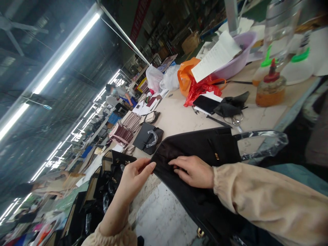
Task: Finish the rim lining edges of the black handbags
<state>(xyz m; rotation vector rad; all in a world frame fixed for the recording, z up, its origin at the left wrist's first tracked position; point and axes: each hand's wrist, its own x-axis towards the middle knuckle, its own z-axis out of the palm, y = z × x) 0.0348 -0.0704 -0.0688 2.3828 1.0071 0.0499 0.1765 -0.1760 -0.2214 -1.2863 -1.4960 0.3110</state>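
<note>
A black handbag [197, 194] lies tilted across the table's near edge, its soft dark side facing me. A small gold zip pull shows on it, and a plastic-wrapped handle sticks out to the right. At the bag's upper left corner, my left hand [135, 176] pinches the edge between thumb and fingers. My right hand [193, 171] is on the dark fabric, its fingers bent and drawn near the thumb; the fabric at the fingertips is partly hidden. Beyond the left hand sits a smaller black bag [140, 136] with a wrapped handle.
Several black bags [112, 171] stand at the left. Stacked maroon pieces [120, 133] lie farther back. Scissors [234, 119], a phone [206, 102], an amber liquid bottle [271, 90], a purple basin [246, 44] and an orange bag [185, 77] occupy the table's far right. Other people work in the background.
</note>
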